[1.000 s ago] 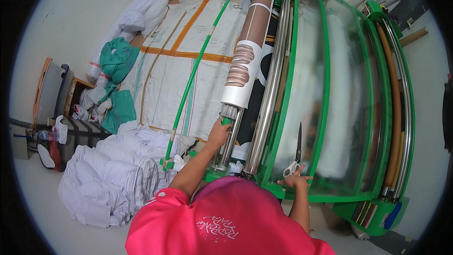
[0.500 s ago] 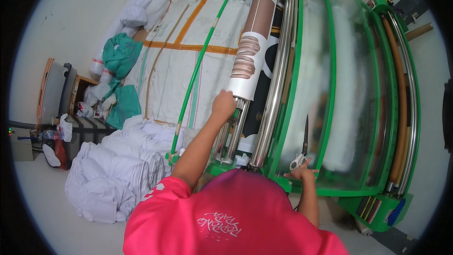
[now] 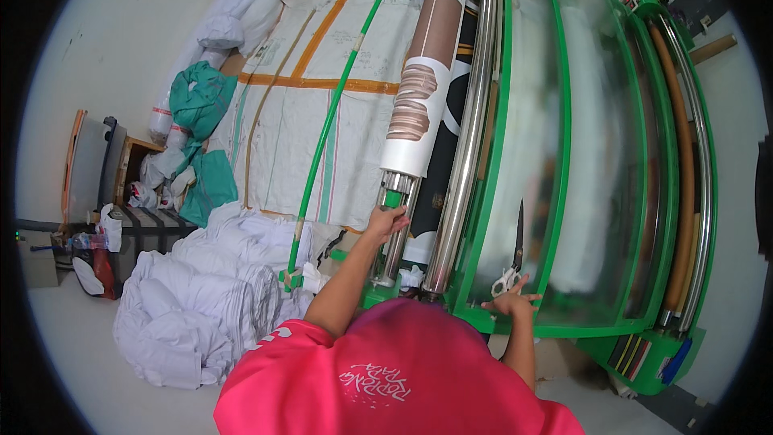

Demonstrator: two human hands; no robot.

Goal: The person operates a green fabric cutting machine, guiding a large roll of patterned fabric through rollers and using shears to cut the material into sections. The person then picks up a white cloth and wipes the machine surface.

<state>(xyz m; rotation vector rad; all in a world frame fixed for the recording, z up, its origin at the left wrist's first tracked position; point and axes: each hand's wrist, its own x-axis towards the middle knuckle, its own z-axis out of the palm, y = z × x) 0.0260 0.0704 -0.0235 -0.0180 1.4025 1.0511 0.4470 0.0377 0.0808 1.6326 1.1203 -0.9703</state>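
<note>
My left hand (image 3: 386, 224) has its fingers curled round the green fitting (image 3: 394, 198) among steel rods, just below a printed roll (image 3: 415, 121) with brown striped shapes on white and a plain brown upper length. My right hand (image 3: 512, 300) rests with fingers spread at the near part of the clear panel (image 3: 503, 225) in the green-framed machine, by white-handled scissors (image 3: 506, 280) with long dark blades lying there. I cannot tell whether it touches their handles. A long steel roller (image 3: 466, 185) runs between my hands.
A green pole (image 3: 326, 145) runs along my left, beside taped white sacking (image 3: 286, 145). White fabric piles (image 3: 185, 314) lie at lower left, green bundles (image 3: 201, 101) against the wall. Further rollers (image 3: 685, 177) line the machine's right side.
My left hand rose to the printed roll's lower end half a second ago and has since come down to the green fitting. My right hand stays by the scissors. The view has shifted slightly.
</note>
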